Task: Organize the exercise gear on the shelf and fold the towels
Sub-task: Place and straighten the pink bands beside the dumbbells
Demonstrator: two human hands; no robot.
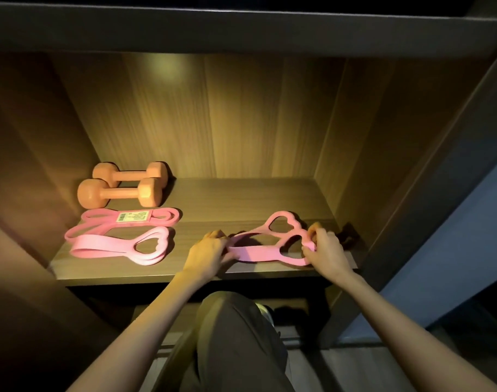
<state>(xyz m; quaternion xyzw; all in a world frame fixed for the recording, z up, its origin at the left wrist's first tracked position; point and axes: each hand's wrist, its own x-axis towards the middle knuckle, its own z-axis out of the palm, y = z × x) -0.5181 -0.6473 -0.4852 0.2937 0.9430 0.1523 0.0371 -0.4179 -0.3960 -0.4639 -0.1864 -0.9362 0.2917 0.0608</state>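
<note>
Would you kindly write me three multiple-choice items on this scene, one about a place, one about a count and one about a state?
1. Where on the shelf do the dumbbells lie?
A) back left
B) front right
C) front middle

2. How many dumbbells are there?
A) one
B) two
C) four

3. What is the state of the pink band on the right?
A) lying untouched
B) held at both ends
C) hanging off the shelf edge

Answers:
1 A: they sit near the back left corner, behind the labelled band.
2 B: two orange ones lie side by side.
3 B: the left hand grips one end and the right hand pinches a heart-shaped loop at the other.
</note>
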